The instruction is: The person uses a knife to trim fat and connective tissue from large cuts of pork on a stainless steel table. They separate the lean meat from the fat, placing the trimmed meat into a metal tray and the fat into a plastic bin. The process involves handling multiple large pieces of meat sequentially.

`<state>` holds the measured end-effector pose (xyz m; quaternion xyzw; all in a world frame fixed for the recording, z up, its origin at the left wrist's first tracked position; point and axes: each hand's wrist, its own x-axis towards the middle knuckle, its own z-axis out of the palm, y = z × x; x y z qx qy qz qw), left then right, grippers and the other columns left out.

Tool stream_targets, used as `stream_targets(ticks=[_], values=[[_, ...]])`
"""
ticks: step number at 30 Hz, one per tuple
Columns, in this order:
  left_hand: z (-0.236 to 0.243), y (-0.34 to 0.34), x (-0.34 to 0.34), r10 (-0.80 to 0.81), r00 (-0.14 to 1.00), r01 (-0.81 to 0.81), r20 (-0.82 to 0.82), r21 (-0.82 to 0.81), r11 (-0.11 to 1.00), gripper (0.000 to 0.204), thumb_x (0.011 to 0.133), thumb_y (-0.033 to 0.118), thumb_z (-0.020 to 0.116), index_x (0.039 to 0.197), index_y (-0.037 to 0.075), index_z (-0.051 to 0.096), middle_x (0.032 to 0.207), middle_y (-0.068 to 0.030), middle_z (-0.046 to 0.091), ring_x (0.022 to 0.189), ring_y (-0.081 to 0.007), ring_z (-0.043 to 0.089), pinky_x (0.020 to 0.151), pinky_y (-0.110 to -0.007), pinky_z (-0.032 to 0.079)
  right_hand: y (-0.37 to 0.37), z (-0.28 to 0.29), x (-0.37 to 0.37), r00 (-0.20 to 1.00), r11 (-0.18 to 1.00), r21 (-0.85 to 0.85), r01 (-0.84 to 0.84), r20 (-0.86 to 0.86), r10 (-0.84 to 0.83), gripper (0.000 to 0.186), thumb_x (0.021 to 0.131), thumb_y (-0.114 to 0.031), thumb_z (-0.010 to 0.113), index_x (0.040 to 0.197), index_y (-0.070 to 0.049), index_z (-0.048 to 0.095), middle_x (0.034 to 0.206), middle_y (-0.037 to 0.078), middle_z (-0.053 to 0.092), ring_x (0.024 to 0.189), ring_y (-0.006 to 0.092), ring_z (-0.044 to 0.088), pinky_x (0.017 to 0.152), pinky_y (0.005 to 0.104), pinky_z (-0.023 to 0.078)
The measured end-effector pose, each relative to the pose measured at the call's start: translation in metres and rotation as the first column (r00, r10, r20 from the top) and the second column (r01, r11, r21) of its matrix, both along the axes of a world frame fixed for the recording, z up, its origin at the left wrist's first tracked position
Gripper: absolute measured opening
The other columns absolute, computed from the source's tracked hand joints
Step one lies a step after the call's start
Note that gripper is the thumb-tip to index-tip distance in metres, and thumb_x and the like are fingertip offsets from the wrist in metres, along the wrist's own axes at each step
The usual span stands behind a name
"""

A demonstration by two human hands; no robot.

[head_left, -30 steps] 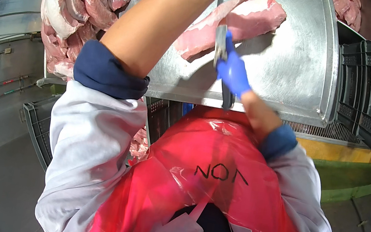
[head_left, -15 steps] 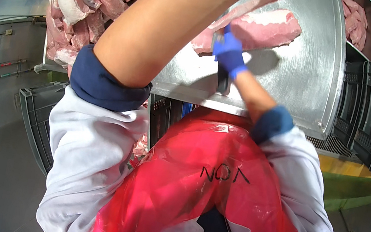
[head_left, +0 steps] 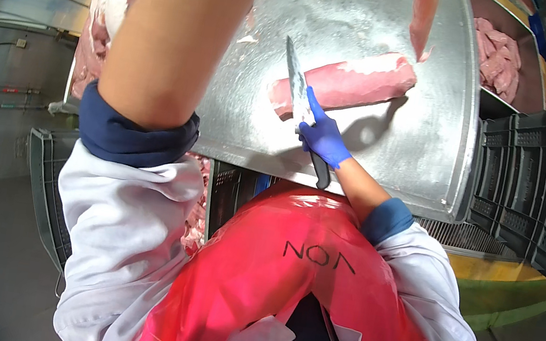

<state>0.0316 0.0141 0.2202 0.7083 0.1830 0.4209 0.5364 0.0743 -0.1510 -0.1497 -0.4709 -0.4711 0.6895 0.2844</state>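
Note:
My right hand, in a blue glove, is closed around the black handle of a knife. Its long blade points away from me over the left end of a pink loin of meat; whether it touches the meat I cannot tell. The loin lies on a metal table. My left forearm reaches up past the top edge, so the left hand is out of sight. A thin strip of meat hangs down from the top edge, beyond the loin's right end.
More meat pieces are heaped at the left, partly behind my forearm. At the far right a metal bin holds meat strips. Dark plastic crates stand right of the table, and another crate stands low at the left.
My left hand has left the view at the top. The meat strip, stretched along the loin before, now hangs apart from it. The knife has swung into plain view over the loin.

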Motion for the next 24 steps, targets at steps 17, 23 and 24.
stream_targets(ticks=[17, 23, 24], values=[[-0.067, -0.019, 0.305, -0.307, 0.882, 0.395, -0.357, 0.207, 0.895, 0.013, 0.085, 0.013, 0.067, 0.088, 0.001, 0.066, 0.077, -0.0021, 0.062, 0.070, -0.0117, 0.057, 0.065, -0.028, 0.047, -0.059, -0.021, 0.222, 0.845, 0.845, 0.114, 0.523, 0.063, -0.531, 0.083, 0.093, -0.006, 0.055, 0.163, -0.028, 0.015, 0.071, 0.008, 0.061, 0.053, 0.0150, 0.059, 0.054, 0.0324, 0.054], [-0.232, 0.094, 0.219, 0.084, 0.625, 0.207, -0.776, 0.268, 0.941, 0.042, 0.091, 0.028, 0.071, 0.119, -0.003, 0.065, 0.112, -0.0173, 0.070, 0.104, -0.0232, 0.068, 0.095, -0.036, 0.053, -0.079, -0.008, 0.269, 0.749, 0.753, 0.133, 0.645, 0.086, -0.657, 0.087, 0.092, 0.000, 0.055, 0.163, -0.029, 0.014, 0.082, 0.008, 0.064, 0.060, 0.0105, 0.061, 0.051, 0.0276, 0.055], [-0.271, 0.114, 0.188, 0.185, 0.506, 0.130, -0.843, 0.286, 0.949, 0.047, 0.082, 0.037, 0.074, 0.110, 0.000, 0.068, 0.101, -0.0204, 0.072, 0.096, -0.0295, 0.070, 0.087, -0.040, 0.054, -0.078, -0.007, 0.274, 0.742, 0.750, 0.114, 0.652, 0.110, -0.662, 0.087, 0.092, 0.001, 0.055, 0.163, -0.029, 0.014, 0.081, 0.007, 0.064, 0.060, 0.0102, 0.061, 0.051, 0.0277, 0.055]])
